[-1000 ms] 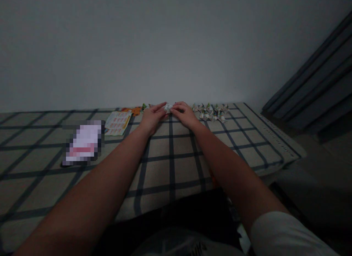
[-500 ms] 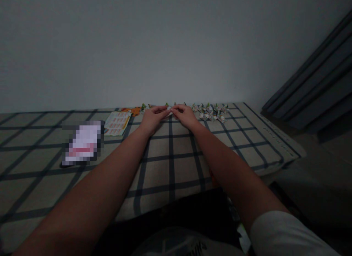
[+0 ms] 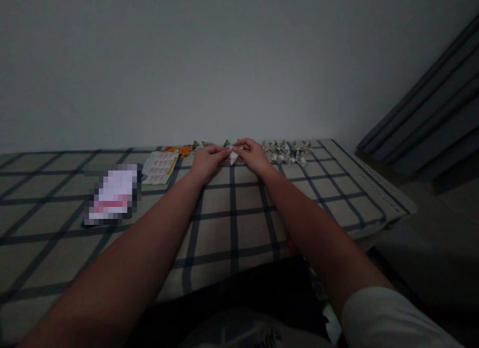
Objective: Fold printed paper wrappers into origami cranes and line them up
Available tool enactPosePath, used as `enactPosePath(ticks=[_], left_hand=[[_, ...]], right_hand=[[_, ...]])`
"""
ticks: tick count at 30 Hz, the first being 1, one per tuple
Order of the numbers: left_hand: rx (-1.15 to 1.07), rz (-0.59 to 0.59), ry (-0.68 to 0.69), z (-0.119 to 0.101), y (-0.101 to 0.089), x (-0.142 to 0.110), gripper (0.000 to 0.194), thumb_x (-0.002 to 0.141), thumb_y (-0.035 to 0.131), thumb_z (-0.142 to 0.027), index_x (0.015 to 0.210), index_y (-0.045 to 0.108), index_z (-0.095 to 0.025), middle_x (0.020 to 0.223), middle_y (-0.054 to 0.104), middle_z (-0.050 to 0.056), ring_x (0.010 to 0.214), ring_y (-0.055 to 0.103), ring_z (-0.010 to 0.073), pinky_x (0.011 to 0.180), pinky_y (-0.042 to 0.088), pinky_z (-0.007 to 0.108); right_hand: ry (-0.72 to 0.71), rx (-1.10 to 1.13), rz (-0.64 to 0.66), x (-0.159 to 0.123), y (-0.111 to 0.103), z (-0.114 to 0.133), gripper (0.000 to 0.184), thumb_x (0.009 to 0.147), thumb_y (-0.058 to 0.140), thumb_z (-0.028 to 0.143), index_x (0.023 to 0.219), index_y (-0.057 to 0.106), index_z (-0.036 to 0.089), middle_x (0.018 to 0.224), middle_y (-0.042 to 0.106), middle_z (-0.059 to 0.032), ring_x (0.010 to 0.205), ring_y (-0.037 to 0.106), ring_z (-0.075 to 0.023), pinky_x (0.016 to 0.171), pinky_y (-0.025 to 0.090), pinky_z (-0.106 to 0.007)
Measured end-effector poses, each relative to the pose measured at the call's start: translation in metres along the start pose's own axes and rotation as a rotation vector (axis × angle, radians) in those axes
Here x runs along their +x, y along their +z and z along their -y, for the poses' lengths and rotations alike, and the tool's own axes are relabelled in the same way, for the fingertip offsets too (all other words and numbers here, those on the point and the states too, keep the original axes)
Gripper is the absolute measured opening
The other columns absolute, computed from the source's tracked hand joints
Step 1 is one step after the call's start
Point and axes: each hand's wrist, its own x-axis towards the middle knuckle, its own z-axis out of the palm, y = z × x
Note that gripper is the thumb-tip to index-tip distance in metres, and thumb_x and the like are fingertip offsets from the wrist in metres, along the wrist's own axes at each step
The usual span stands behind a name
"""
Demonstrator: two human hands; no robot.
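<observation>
A small piece of folded paper [image 3: 233, 157], pale with a pointed lower tip, sits between my two hands near the far edge of the checked cloth. My left hand [image 3: 209, 161] pinches its left side with thumb and fingers. From the other side, my right hand [image 3: 251, 154] grips it too, thumb and forefinger pressed together. Just right of my right hand lies a cluster of folded paper pieces [image 3: 288, 153] with pointed corners. More small pieces [image 3: 195, 146] lie behind my hands, partly hidden by them.
A printed sheet with a grid [image 3: 160, 167] lies left of my hands, with an orange item [image 3: 183, 151] behind it. A blurred-out flat device [image 3: 114, 194] rests farther left. The wall [image 3: 239, 64] rises behind the cloth [image 3: 247, 228]; a dark curtain [image 3: 430, 108] hangs at right.
The folded paper shows more now, its point turned down toward me. My right fingers have lifted slightly, and my left fingers have come down a little.
</observation>
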Motion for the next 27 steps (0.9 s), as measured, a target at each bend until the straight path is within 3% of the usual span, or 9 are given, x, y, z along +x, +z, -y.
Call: enactPosePath(ticks=[6,11,16,21,27], left_hand=[[0.102,0.044,0.056,-0.005,0.001,-0.005,0.041,0.056,0.092,-0.042,0.082,0.077,-0.014,0.081,0.075,0.007,0.071,0.067,0.0161,0.079,0.054,0.033],[0.114,0.003,0.042,-0.006,0.002,-0.005,0.035,0.057,0.09,-0.039,0.078,0.075,-0.015,0.077,0.074,0.005,0.069,0.067,0.0164,0.076,0.055,0.032],[0.003,-0.054,0.034,-0.004,0.003,-0.002,0.035,0.059,0.089,-0.039,0.078,0.074,-0.015,0.075,0.072,0.004,0.068,0.065,0.0143,0.076,0.055,0.03],[-0.104,-0.141,0.021,-0.01,0.006,-0.002,0.03,0.06,0.089,-0.034,0.075,0.071,-0.014,0.075,0.071,0.003,0.069,0.065,0.0122,0.08,0.056,0.029],[-0.162,-0.079,-0.035,-0.01,0.006,-0.002,0.023,0.065,0.084,-0.029,0.073,0.07,-0.013,0.077,0.072,0.005,0.071,0.067,0.0124,0.082,0.055,0.029]], right_hand=[[-0.003,0.004,0.004,0.0,-0.001,0.0,0.014,0.081,0.072,0.026,0.088,0.061,0.02,0.07,0.06,0.0047,0.058,0.054,-0.0094,0.058,0.046,-0.023],[0.016,0.037,0.003,0.001,-0.001,-0.001,0.025,0.08,0.077,0.035,0.096,0.063,0.021,0.067,0.058,0.0055,0.059,0.055,-0.01,0.059,0.048,-0.023],[0.167,0.217,0.023,0.002,0.0,0.003,0.029,0.086,0.073,0.043,0.099,0.066,0.019,0.071,0.063,0.0025,0.061,0.059,-0.0095,0.061,0.052,-0.022],[0.287,0.273,0.145,-0.003,0.002,0.007,0.018,0.089,0.072,0.032,0.083,0.067,0.017,0.074,0.067,-0.0003,0.063,0.06,-0.0078,0.066,0.054,-0.021],[0.271,0.325,0.178,-0.003,0.0,0.003,0.015,0.086,0.076,0.029,0.084,0.068,0.016,0.077,0.068,-0.0008,0.065,0.06,-0.0075,0.069,0.054,-0.021]])
